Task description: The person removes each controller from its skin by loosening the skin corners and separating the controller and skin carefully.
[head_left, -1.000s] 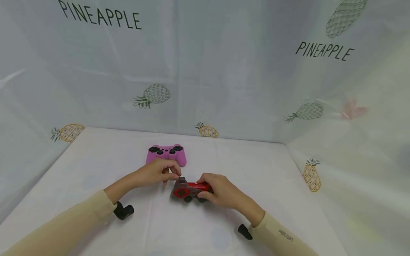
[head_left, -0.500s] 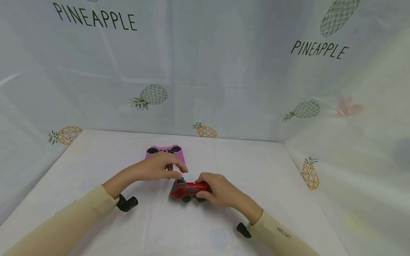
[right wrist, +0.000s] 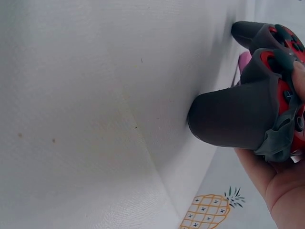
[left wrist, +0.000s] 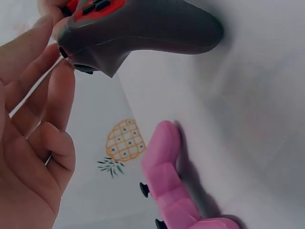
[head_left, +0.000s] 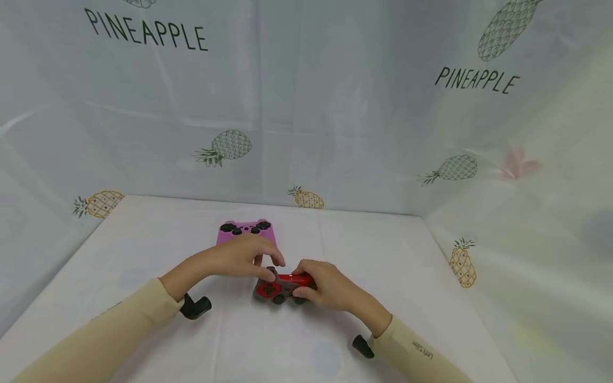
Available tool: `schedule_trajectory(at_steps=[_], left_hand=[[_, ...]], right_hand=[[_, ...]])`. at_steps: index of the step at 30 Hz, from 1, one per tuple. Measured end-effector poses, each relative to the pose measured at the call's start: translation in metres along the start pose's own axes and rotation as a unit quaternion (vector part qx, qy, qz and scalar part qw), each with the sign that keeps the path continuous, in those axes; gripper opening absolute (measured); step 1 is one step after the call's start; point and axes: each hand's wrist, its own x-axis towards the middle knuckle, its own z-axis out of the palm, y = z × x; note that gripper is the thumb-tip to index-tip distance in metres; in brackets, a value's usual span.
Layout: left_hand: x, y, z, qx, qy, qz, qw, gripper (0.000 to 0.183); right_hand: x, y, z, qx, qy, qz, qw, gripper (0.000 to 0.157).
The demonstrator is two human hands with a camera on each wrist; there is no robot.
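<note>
A red game controller in a dark grey silicone cover stands tilted on the white table. My right hand grips its right end, thumb in front and fingers behind. In the right wrist view a loose, folded part of the cover bunches near that hand. My left hand reaches to the controller's left shoulder. Its thumb overlaps the cover in the head view, and the fingertips come right at the shoulder edge in the left wrist view. A pointed flap of cover sticks out there.
Behind my left hand lies a pink game controller, partly hidden by that hand. The table has a white cloth and ends at a hanging sheet printed with pineapples. Black wrist mounts show near both sleeves.
My left hand rose off the controller's left shoulder, its fingers spreading, then came back down with the thumb over the cover. The right hand has kept its grip.
</note>
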Motion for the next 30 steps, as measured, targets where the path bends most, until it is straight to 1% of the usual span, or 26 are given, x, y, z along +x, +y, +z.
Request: schedule_trajectory(at_steps=[6,10,13,16,20,27,30], left_hand=[[0.000,0.007,0.003,0.075,-0.004,0.008,0.9972,0.025],[0.000,0.011,0.005,0.101,-0.003,0.022,0.9946,0.024],[0.001,0.012,0.005,0.110,-0.001,0.030,0.9935,0.023],[0.001,0.013,0.006,0.112,-0.004,0.025,0.9934,0.023],[0.002,0.013,0.008,0.115,-0.018,0.012,0.9932,0.022],[0.009,0.017,0.003,0.136,-0.026,0.029,0.9900,0.015],[0.010,0.021,0.002,0.148,-0.028,0.028,0.9882,0.011]], right_hand=[[-0.002,0.002,0.003,0.007,-0.001,-0.002,1.000,0.030],[-0.003,0.004,0.006,0.010,-0.001,-0.001,1.000,0.030],[-0.003,0.005,0.008,0.014,-0.001,-0.001,1.000,0.029],[-0.003,0.005,0.010,0.020,-0.004,0.001,1.000,0.029],[-0.003,0.005,0.011,0.025,-0.009,0.003,1.000,0.028],[-0.003,0.003,0.005,0.009,0.006,-0.002,1.000,0.029],[-0.003,0.003,0.003,0.013,0.005,0.000,1.000,0.028]])
